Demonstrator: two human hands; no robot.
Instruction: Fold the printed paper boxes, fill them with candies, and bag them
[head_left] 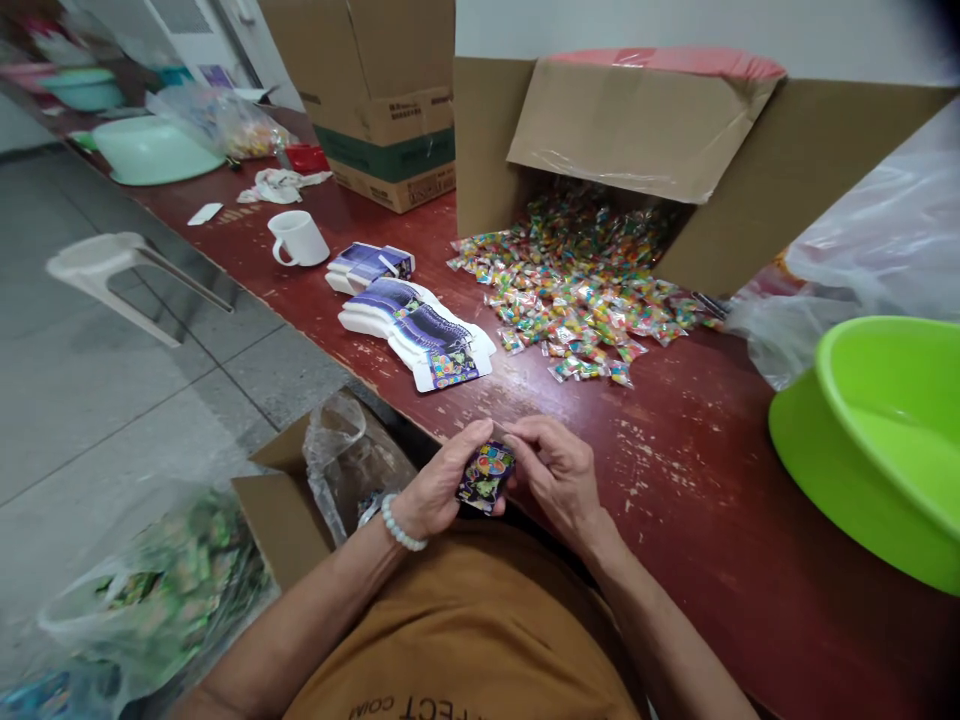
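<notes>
Close to my body, at the table's front edge, my left hand [444, 478] grips a small dark printed candy box [487, 474] with colourful pictures on its face. My right hand [556, 470] is closed at the top end of this box, thumb and fingers pinched together at its edge; what lies exactly between them is too small to make out. Beyond my hands lies a fanned stack of flat purple and white boxes [412, 325]. To its right spreads a heap of small clear-wrapped colourful candies [577, 300], spilling from a tipped cardboard box [645, 130].
A white mug [298, 238] stands left of the flat boxes, before a closed carton [382, 120]. A green basin [870, 450] sits at the right. Below the table's left edge are an open carton [281, 520] with a plastic bag and a bag of green wrappers [172, 590].
</notes>
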